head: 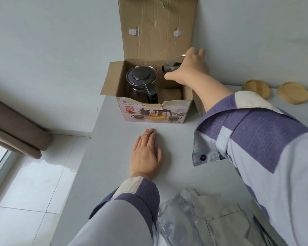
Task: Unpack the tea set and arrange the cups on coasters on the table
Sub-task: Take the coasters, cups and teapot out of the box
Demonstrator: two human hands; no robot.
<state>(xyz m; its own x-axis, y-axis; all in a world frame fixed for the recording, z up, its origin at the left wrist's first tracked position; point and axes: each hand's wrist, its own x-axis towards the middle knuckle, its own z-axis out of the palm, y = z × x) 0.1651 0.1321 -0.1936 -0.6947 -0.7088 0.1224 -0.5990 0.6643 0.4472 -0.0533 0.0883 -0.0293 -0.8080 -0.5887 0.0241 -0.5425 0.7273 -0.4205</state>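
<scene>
An open cardboard tea-set box [153, 110] stands at the far side of the grey table [176, 144], its lid flap up against the wall. Inside on the left sits a glass teapot [141, 80] with a dark lid and black handle. My right hand [190, 68] is closed around a clear glass cup [172, 65], held just above the box's right rear corner. My left hand [146, 153] lies flat, palm down, on the table in front of the box. Two round wooden coasters [256, 87] [293, 92] lie at the far right by the wall.
A cardboard divider [171, 94] sits in the box's front right part. The table's left edge drops to a white tiled floor [34, 183]. A brown curtain [16, 128] hangs at the left. My grey shirt front [212, 219] fills the bottom of the view.
</scene>
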